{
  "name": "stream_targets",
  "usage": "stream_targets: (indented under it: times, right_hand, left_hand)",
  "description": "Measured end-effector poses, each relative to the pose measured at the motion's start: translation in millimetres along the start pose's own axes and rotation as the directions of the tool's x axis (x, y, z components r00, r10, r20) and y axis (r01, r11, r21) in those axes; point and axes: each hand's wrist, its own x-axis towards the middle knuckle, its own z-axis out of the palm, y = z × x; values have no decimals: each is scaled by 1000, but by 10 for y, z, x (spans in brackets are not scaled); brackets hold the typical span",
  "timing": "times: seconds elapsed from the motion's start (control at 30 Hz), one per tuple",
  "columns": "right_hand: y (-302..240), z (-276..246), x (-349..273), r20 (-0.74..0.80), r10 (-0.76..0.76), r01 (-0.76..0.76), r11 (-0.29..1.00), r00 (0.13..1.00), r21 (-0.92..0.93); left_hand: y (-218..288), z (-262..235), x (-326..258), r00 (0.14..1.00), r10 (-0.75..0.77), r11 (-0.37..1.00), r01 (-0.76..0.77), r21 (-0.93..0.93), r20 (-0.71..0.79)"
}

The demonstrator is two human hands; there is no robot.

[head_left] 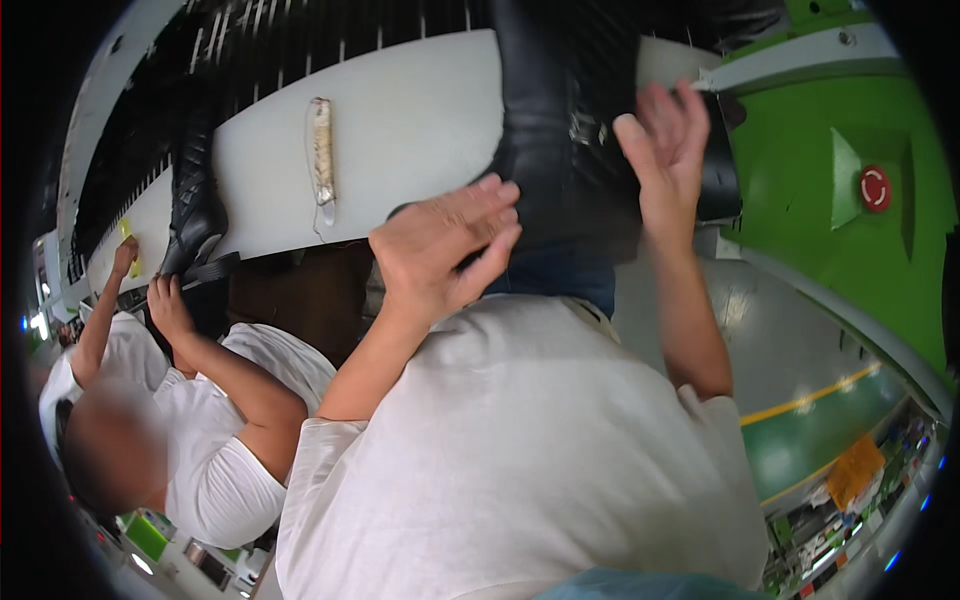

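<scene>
The boot [560, 130] looked like black leather with a soft sheen and a small metal buckle. The bench [410, 120] was smooth, matt white. The brush [321, 150] showed rough, pale bristles. A second boot [195, 200] was quilted and glossy black. The machine housing [800, 190] was painted green, matt, with a glossy red button [875, 188].

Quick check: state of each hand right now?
Left hand: fingers bent, resting on the black boot; a closed grip cannot be told.
Right hand: open, fingers spread against the boot.
</scene>
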Motion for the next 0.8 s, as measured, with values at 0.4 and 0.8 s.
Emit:
stream_targets:
  times: [0.4,0.8]
  right_hand:
    - [-692,-101,-578,359,175,-205,978,917,46]
    - [-2310,1761,450,379,-246,-48,783,892,620]
  left_hand:
    - [67,-193,-398,972,-36,995,58,87,-233]
    - [-826,-61,-153,862,-334,941,281,-189,-381]
